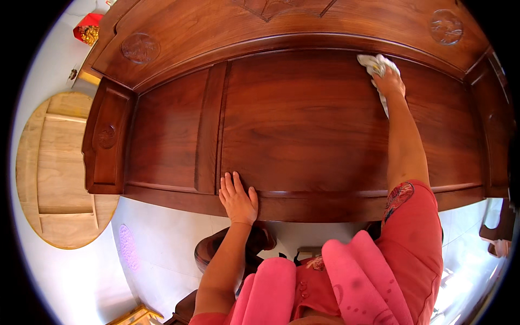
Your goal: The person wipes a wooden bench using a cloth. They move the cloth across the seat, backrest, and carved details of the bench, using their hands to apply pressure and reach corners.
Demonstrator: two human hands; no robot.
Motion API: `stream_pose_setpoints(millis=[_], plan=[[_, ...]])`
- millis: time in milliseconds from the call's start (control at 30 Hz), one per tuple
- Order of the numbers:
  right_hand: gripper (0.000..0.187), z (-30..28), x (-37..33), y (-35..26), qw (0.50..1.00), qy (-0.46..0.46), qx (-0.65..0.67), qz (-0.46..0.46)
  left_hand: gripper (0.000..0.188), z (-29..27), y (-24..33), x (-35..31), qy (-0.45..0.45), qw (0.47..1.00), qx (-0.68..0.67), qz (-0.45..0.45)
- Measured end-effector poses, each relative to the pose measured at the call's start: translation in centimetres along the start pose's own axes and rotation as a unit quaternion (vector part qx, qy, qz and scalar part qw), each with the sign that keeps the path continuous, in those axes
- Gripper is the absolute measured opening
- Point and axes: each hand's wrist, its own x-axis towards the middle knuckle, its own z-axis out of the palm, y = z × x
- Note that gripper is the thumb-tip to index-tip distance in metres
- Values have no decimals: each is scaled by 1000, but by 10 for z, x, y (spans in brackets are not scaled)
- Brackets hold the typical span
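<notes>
A dark reddish-brown wooden bench (pixel 303 135) with a broad flat seat and a carved backrest (pixel 303 27) stretches across the view. At the back right of the seat, my right hand (pixel 390 84) presses a crumpled whitish cloth (pixel 374 64) against the wood, close to the foot of the backrest. Part of the cloth hangs out below the hand. My left hand (pixel 238 200) lies flat on the seat's front edge, fingers spread, holding nothing. Beside it runs a raised wooden strip (pixel 211 130) across the seat.
Carved armrests (pixel 108 138) close off the bench's ends. To the left leans a round pale wooden tabletop (pixel 59 168), with a red bag (pixel 88 28) of gold-coloured things farther back. A yellowish wooden stool (pixel 138 315) stands low left; dark wooden furniture (pixel 495 230) is at the right.
</notes>
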Motion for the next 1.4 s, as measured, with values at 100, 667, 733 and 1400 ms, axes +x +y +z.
stream_pose_setpoints(millis=[100,667,733,1400], plan=[[76,-11,-43,28,999,22,-37,31,68,4,-4,-4,-5,1000,9,-18],[78,-15,-370,-61,888,-81,106,-440,66,13,-5,2,21,999,17,-32],[79,-16,-373,-45,880,-102,120,-448,65,14,-6,3,19,999,21,-33],[72,10,-48,-76,994,-16,-17,-102,64,6,-6,-2,17,1000,17,-7]])
